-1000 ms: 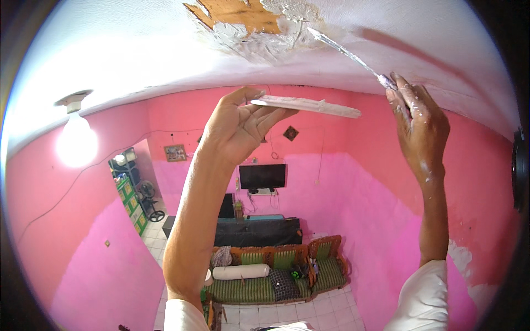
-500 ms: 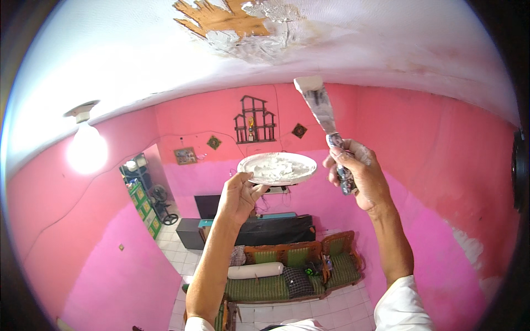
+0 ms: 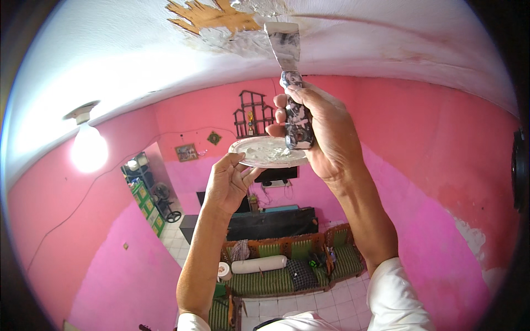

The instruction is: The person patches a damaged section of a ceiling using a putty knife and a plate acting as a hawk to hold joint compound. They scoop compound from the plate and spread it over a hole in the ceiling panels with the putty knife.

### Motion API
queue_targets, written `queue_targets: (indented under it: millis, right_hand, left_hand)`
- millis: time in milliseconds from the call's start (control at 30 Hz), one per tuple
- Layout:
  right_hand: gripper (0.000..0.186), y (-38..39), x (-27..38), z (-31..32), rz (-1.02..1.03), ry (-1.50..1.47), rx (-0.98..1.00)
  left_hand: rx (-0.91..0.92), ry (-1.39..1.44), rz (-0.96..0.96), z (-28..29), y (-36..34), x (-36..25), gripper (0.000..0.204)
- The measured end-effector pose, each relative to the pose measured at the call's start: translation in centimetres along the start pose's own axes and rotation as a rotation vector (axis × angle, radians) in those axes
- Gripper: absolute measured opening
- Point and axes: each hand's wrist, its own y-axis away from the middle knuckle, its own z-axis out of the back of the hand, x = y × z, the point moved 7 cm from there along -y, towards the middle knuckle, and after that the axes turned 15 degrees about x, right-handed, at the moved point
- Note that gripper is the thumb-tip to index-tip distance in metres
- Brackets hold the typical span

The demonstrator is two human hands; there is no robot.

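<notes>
My right hand [image 3: 326,129] is closed around the dark, paint-smeared handle of a putty knife [image 3: 286,49]. Its blade points up, with white paste along the tip, close to a damaged patch [image 3: 218,19] in the white ceiling; whether it touches the ceiling I cannot tell. Bare wood-coloured board shows in that patch, with rough white filler around its edge. With thumb on the rim and fingers beneath, my left hand [image 3: 227,182] holds up a white plate [image 3: 243,158] of white paste. The knife handle and right hand hide part of the plate's right side.
A lit bulb [image 3: 89,148] hangs from the ceiling at left. Below stand a green-striped wooden sofa [image 3: 259,284] and a long black-covered piece [image 3: 270,223]. A dark wall shelf [image 3: 253,113] hangs on the pink far wall. A fan [image 3: 162,193] stands by the doorway.
My right hand has lifted the putty knife up and to the left, bringing its blade toward the damaged ceiling. The plate in my left hand has shifted slightly left and up.
</notes>
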Motion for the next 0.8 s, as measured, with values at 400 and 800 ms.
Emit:
queue_targets:
  millis: [400, 800]
  right_hand:
    - [0.025, 1.5, 1.7, -3.8, 0.164, 0.067, 0.037]
    - [0.023, 6.1, 1.7, -7.4, 0.213, 0.102, 0.054]
  left_hand:
    - [-0.015, -0.021, -0.050, -2.3, 2.5, -2.1, 0.033]
    - [0.061, -0.013, -0.089, -3.8, 4.1, -4.6, 0.029]
